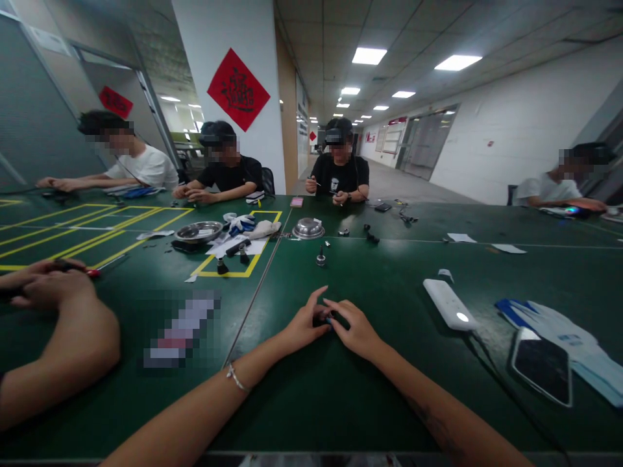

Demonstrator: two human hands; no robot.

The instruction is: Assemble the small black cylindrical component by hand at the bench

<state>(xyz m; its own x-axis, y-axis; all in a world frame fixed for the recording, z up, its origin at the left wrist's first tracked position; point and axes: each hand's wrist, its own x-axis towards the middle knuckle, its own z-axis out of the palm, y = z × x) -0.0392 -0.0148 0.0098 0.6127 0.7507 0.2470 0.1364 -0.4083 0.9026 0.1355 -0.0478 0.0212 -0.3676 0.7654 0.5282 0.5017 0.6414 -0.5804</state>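
My left hand (304,324) and my right hand (355,327) meet on the green table (341,389) in front of me. Both pinch a small dark part (325,319) between their fingertips; what it is I cannot make out. My left index finger sticks up. A bracelet (237,378) sits on my left wrist. A small metal piece (320,258) stands farther out on the table.
A white power bank (448,303) with a cable, a phone (542,364) and white gloves (559,331) lie at my right. A metal tray (198,231) and a metal bowl (308,228) sit mid-table. A co-worker's arm (53,324) rests at my left. Other people sit around the table.
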